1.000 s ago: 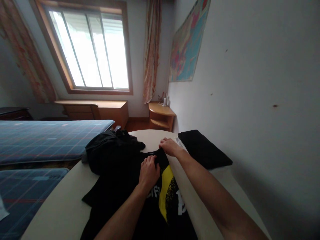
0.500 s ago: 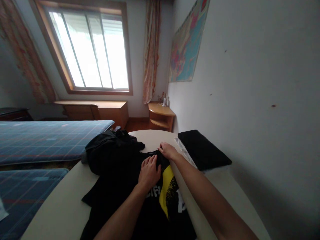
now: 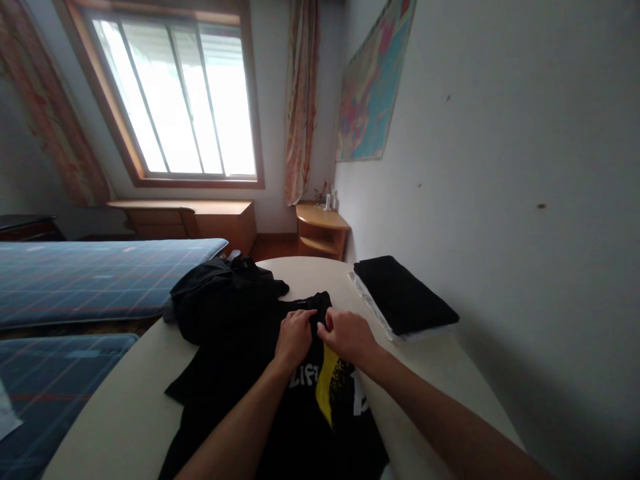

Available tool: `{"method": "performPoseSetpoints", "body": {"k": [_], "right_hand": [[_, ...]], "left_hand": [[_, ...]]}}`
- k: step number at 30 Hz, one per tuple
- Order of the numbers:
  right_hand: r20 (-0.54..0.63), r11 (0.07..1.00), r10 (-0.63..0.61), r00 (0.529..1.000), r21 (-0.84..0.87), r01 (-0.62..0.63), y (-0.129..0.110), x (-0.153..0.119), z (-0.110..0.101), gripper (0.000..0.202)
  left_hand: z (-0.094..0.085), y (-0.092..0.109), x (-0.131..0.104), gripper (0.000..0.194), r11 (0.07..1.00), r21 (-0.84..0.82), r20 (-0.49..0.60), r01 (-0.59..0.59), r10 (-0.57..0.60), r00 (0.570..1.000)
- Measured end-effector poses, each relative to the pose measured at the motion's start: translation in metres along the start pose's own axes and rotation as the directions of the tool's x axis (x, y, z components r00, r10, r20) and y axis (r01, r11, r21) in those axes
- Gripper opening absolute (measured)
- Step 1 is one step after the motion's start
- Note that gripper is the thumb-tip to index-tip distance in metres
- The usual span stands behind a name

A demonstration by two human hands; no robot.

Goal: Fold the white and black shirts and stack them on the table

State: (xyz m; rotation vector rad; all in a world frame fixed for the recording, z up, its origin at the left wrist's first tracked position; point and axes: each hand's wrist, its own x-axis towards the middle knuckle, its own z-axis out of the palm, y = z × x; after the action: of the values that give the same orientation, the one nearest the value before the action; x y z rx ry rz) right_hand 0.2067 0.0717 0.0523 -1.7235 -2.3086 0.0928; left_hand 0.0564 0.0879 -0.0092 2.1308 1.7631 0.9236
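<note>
A black T-shirt [image 3: 230, 393] with a yellow stripe and white lettering lies on a round, cream-coloured table [image 3: 100, 393]. Near the collar, my left hand [image 3: 294, 339] rests on the shirt, its fingers bent and drawn together on the fabric. My right hand [image 3: 350, 337] is closed around the cloth at the shirt's right side, just below the shoulder, with thumb and fingers pinched. The two hands are close together, and a short stretch of black fabric stands up beyond them. Both forearms cover part of the shirt front.
A bunched black garment or bag [image 3: 225, 293] sits at the table's far left. Folded black cloth [image 3: 405, 293] lies over something white at the right, near the wall [image 3: 500, 267]. Blue plaid mattresses [image 3: 110, 277] are left of the table. A corner shelf [image 3: 323, 227] stands behind.
My right hand has come back toward me and inward, closing on the shirt's edge. My left hand's fingers have drawn together near the collar. The right-side fabric has shifted inward slightly.
</note>
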Motion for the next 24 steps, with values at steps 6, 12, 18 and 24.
{"method": "performPoseSetpoints", "body": {"k": [6,12,18,24], "right_hand": [[0.077,0.964,-0.262,0.962,0.063,0.258,-0.031,-0.095,-0.006,0.045],[0.140,0.976,-0.213,0.967,-0.019,0.218,-0.024,-0.111,0.000,0.013],[-0.068,0.967,-0.143,0.987,0.204,0.154,-0.008,-0.106,-0.006,0.014],[-0.003,0.934,-0.205,0.979,0.299,0.196,0.000,-0.104,-0.002,0.040]], "left_hand": [[0.002,-0.002,0.002,0.044,0.999,-0.030,-0.020,0.015,-0.016,1.000],[0.003,-0.001,0.000,0.039,0.999,-0.040,-0.039,-0.006,0.005,0.999],[0.003,-0.002,0.000,0.038,0.999,-0.048,-0.025,-0.016,0.014,1.000],[0.003,-0.003,0.000,0.039,0.998,-0.057,-0.022,-0.013,0.011,1.000]]}}
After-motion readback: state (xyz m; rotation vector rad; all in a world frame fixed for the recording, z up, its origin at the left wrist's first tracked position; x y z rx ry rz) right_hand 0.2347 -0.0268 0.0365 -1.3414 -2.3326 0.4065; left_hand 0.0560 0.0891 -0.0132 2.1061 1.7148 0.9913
